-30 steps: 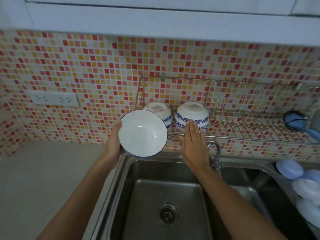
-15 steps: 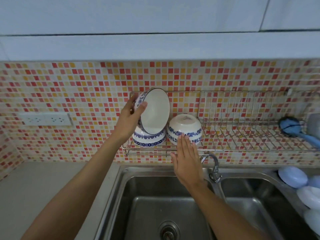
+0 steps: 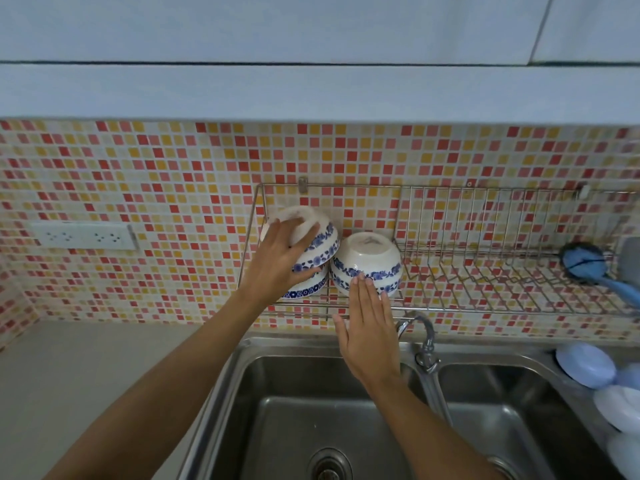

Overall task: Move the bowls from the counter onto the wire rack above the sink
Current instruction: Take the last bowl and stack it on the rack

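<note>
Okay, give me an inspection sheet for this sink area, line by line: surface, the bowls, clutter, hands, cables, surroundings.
Surface: grey counter bare where visible.
Job's things: top bowl upside down, tilted on a lower bowl; right bowl upside down beside them, all on the wire rack.
Clutter: blue brush on the rack; pale plates by the sink.
Grippers: left hand grips the top bowl; right hand flat, fingertips at the right bowl.
Cables: nothing seen.
Surroundings: mosaic tiles, wall socket, tap.
</note>
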The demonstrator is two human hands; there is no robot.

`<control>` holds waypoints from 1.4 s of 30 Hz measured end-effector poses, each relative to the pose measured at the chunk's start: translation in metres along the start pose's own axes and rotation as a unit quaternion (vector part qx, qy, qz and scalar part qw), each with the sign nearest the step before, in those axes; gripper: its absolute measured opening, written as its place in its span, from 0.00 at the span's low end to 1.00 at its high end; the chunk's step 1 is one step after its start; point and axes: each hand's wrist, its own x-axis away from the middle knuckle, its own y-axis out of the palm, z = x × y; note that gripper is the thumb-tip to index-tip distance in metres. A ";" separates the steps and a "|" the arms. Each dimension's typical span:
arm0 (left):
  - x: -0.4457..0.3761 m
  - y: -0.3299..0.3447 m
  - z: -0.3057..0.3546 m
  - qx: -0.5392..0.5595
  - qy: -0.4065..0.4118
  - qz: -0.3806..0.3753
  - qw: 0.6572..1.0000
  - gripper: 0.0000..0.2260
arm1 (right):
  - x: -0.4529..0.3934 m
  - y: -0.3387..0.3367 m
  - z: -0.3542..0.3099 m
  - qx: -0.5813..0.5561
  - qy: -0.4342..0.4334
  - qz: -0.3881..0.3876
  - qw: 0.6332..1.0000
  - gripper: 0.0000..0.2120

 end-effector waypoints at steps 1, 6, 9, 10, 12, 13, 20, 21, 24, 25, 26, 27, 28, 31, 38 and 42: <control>0.002 0.003 0.000 -0.007 0.005 -0.007 1.000 0.32 | 0.000 0.000 0.000 -0.001 0.000 0.000 1.000 0.31; 0.010 0.013 -0.003 -0.017 0.013 -0.017 1.000 0.33 | -0.001 0.002 0.000 0.003 0.005 -0.005 1.000 0.32; 0.012 0.019 -0.006 -0.010 -0.008 -0.025 1.000 0.34 | 0.000 0.002 -0.001 0.001 0.007 -0.007 1.000 0.32; 0.013 0.021 -0.007 -0.004 -0.019 -0.034 0.999 0.35 | 0.000 0.001 -0.001 0.000 0.007 -0.007 1.000 0.32; 0.013 0.024 -0.007 0.007 -0.035 -0.054 0.998 0.35 | 0.000 0.001 -0.001 0.003 0.007 -0.008 1.000 0.32; 0.013 0.025 -0.006 0.015 -0.042 -0.061 0.997 0.35 | 0.000 0.001 -0.002 0.004 0.008 -0.008 1.000 0.32; 0.013 0.030 -0.006 0.055 -0.071 -0.061 0.994 0.35 | 0.000 0.000 -0.002 0.000 0.010 -0.003 1.000 0.31; 0.013 0.030 -0.006 0.057 -0.072 -0.060 0.994 0.35 | 0.001 0.000 -0.002 0.001 0.009 -0.003 1.000 0.31; 0.013 0.030 -0.007 0.064 -0.074 -0.061 0.993 0.35 | 0.000 0.000 -0.003 -0.002 0.005 0.001 1.000 0.31; 0.013 0.030 -0.007 0.066 -0.072 -0.062 0.993 0.35 | 0.000 0.000 -0.003 -0.004 0.005 0.002 1.000 0.31; 0.014 0.029 -0.008 0.065 -0.067 -0.063 0.994 0.35 | 0.000 0.000 -0.003 -0.005 0.004 0.003 1.000 0.32; 0.013 0.029 -0.008 0.061 -0.061 -0.064 0.994 0.35 | 0.000 0.000 -0.003 -0.005 0.004 0.003 1.000 0.32; 0.013 0.029 -0.009 0.057 -0.056 -0.066 0.995 0.35 | 0.000 -0.001 -0.003 -0.005 0.004 0.002 1.000 0.32; 0.013 0.030 -0.010 0.054 -0.049 -0.068 0.995 0.34 | 0.001 -0.002 -0.002 -0.003 0.001 0.000 1.000 0.31; 0.021 0.029 -0.011 0.075 -0.048 -0.058 0.994 0.33 | 0.001 -0.001 -0.002 -0.006 0.001 0.000 1.000 0.31; 0.024 0.029 -0.010 0.079 -0.045 -0.070 0.993 0.31 | 0.002 0.000 -0.002 -0.013 -0.003 0.003 1.000 0.31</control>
